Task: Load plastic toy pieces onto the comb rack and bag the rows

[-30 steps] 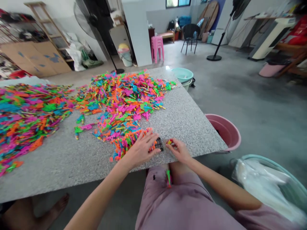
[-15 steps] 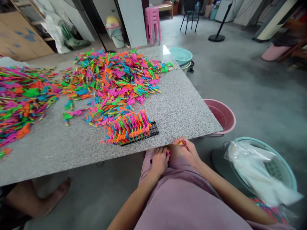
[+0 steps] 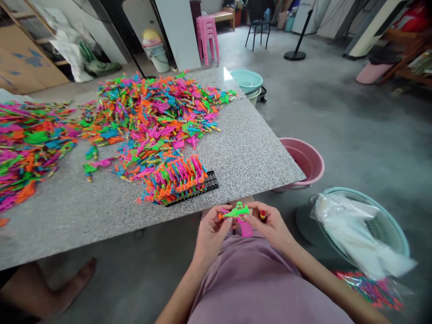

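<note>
- While both bare hands meet above the lap, just beside the near edge of the speckled table (image 3: pixel 249 168), a green toy gun (image 3: pixel 240 211) is held between them
- The left hand (image 3: pixel 209 231) has a narrow grip, with thumb and fingers pinching the toy near its orange end
- The right hand (image 3: pixel 275 227) pinches the other end of the same toy, and between its fingers there is also a small yellow and red piece (image 3: pixel 262 215)
- Below the green toy a pink piece (image 3: pixel 246 228) is visible; whether it is joined to the green one, I cannot tell
- On the table near the hands, a black wire rack (image 3: pixel 211 181) carries a close row of coloured toys (image 3: pixel 175 177), and its right end shows bare grid
- Behind the rack spreads a big loose heap (image 3: pixel 162 105) of orange, pink, green and blue toys, and another heap (image 3: pixel 25 148) lies at the left
- On the right, beyond the table corner, stand a pink tub (image 3: pixel 315 164) and a teal basket (image 3: pixel 403 240) with white plastic bags (image 3: pixel 351 216) on it
</note>
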### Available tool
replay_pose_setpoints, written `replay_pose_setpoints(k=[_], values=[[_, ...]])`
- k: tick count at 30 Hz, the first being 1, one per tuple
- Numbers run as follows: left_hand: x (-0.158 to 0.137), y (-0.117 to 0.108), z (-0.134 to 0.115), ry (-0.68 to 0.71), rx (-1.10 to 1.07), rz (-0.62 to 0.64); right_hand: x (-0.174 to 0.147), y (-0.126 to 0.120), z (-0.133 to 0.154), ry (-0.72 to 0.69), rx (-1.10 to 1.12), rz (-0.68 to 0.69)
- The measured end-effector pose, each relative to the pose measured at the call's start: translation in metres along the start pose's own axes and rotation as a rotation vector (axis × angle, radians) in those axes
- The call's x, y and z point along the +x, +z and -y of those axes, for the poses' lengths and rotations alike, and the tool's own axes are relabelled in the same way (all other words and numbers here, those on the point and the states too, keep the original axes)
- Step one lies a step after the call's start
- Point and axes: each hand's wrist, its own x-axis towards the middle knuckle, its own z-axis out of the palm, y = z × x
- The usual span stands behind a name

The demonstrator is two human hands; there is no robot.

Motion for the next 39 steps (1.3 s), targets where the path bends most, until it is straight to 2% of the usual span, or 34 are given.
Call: replay_pose_setpoints(k=[3,8,13,15,17,22,27,30,33,35,39], values=[[0.005,0.008,0.004,0.017,-0.021,-0.037,0.006,0.007,0.012,-0.022,-0.037,-0.114],[0.009,0.017,0.014,0.086,-0.099,-0.086,0.009,0.008,0.016,-0.033,-0.123,-0.194],[0.008,0.019,0.012,0.160,0.027,-0.225,0.008,0.003,0.011,-0.282,-0.532,-0.146],[0.007,0.021,0.009,0.164,0.027,-0.218,0.010,0.000,0.011,-0.300,-0.589,-0.083],[0.005,0.023,0.005,0.134,-0.030,-0.152,0.013,-0.001,0.012,-0.255,-0.571,-0.032],[0.004,0.028,0.008,0.068,-0.187,0.062,0.015,0.000,0.013,-0.103,-0.492,-0.022],[-0.008,0.016,0.041,0.034,0.010,0.128,-0.001,0.002,-0.016,-0.059,-0.641,0.142],[-0.023,0.007,0.059,-0.054,0.089,0.179,-0.018,0.007,-0.041,0.089,-0.628,0.212],[-0.035,0.002,0.066,-0.113,0.071,0.312,-0.034,0.013,-0.057,0.254,-0.519,0.222],[-0.038,0.002,0.068,-0.098,0.098,0.319,-0.041,0.017,-0.061,0.327,-0.419,0.210],[-0.039,0.005,0.076,-0.029,0.288,0.192,-0.045,0.021,-0.063,0.399,-0.305,0.218]])
